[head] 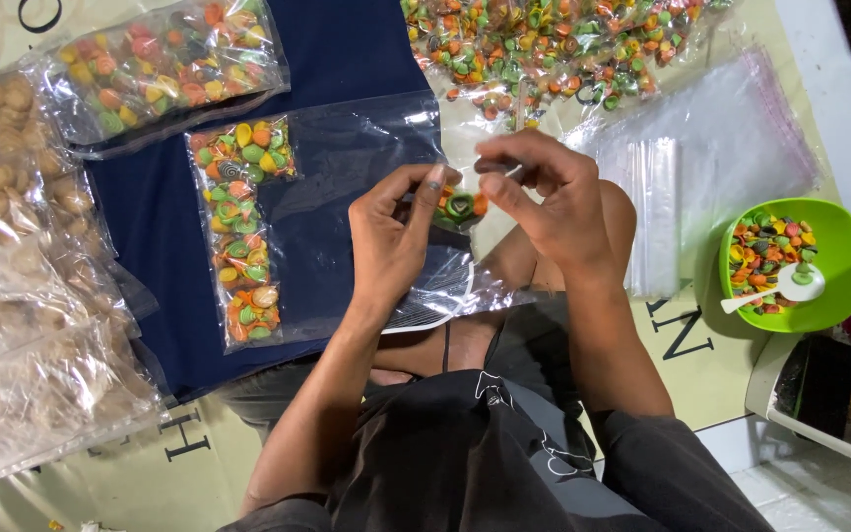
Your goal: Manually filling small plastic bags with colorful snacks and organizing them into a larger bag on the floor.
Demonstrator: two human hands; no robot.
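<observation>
My left hand (396, 236) and my right hand (544, 197) meet in the middle of the view, both pinching a small clear plastic bag (455, 286). A few orange and green spiral snacks (459, 207) sit inside the bag between my fingertips. The bag's lower part hangs over my knee. To the left, on a dark blue cloth (347, 49), lies a filled clear packet (240, 232) of the same coloured snacks.
A green bowl (829, 246) holding coloured snacks and a white spoon (790, 286) stands at right. A stack of unfilled clear bags (701, 167) lies beside it. Loose coloured snacks (544, 49) lie at top. Bags of pale brown snacks (12, 246) fill the left side.
</observation>
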